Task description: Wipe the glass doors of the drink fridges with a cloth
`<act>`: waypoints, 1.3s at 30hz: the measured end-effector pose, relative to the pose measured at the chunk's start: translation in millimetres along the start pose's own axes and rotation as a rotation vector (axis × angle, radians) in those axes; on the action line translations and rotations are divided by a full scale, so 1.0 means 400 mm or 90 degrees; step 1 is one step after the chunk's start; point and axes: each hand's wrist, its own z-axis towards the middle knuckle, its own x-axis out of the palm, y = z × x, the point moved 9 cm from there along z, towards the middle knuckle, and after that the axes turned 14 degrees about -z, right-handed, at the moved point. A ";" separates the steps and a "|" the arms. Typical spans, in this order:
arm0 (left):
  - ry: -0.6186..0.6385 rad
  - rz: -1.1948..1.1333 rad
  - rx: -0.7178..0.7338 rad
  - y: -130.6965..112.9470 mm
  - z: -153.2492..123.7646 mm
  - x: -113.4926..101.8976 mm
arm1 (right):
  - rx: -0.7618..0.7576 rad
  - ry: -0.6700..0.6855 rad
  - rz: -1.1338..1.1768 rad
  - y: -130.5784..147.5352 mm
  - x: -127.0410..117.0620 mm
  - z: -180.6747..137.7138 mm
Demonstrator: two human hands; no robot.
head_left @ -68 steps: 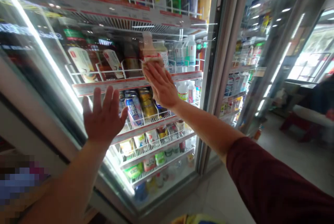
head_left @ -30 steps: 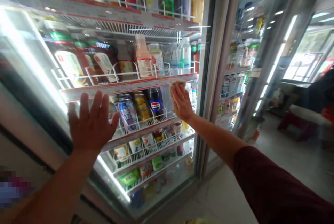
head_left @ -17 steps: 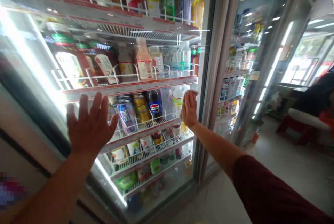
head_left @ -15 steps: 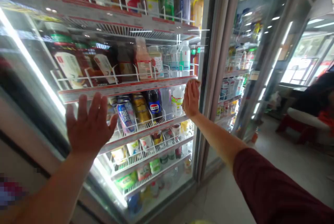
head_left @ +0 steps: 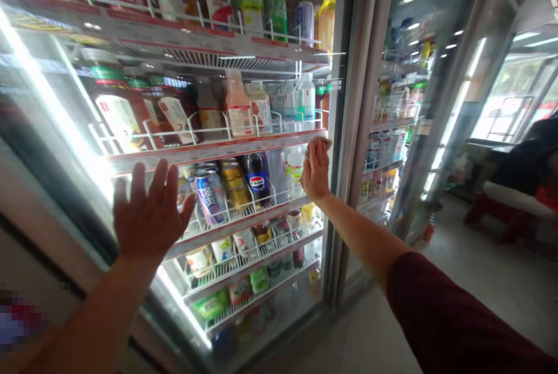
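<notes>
A glass door point(head_left: 279, 327) of a lit drinks fridge stands in front of me. My left hand point(head_left: 151, 211) is spread wide with its palm toward the glass, in front of the shelf of cans; it holds nothing. Near the door's right edge, my right hand point(head_left: 316, 171) presses a small brownish cloth point(head_left: 325, 142) to the pane. Most of the cloth is hidden under the palm and fingers. Behind the glass, between my hands, are a blue can point(head_left: 210, 196), a gold can point(head_left: 236, 184) and a dark bottle with a blue label point(head_left: 258, 179).
Wire-fronted shelves point(head_left: 218, 146) of bottles and cans fill the fridge. A metal door frame point(head_left: 364, 89) runs down right of my right hand, and another glass-fronted fridge point(head_left: 394, 112) stands beyond it. Grey floor point(head_left: 457, 287) and a red stool point(head_left: 492, 217) lie farther right.
My right hand has shifted slightly left and down on the glass with the cloth. My left hand stays spread in nearly the same place. The view has tilted a little.
</notes>
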 end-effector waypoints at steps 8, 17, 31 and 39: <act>-0.002 -0.054 -0.102 -0.026 -0.131 0.010 | -0.068 0.037 -0.024 0.087 -0.023 -0.101; 0.017 -0.101 -0.154 -0.012 -0.221 0.058 | -0.040 0.051 -0.042 0.170 -0.001 0.108; 0.013 -0.067 -0.134 -0.029 -0.216 0.052 | -0.120 0.091 -0.084 0.380 -0.015 0.109; 0.013 -0.124 -0.177 -0.018 -0.220 0.057 | -0.337 0.201 -0.081 0.476 0.012 -0.079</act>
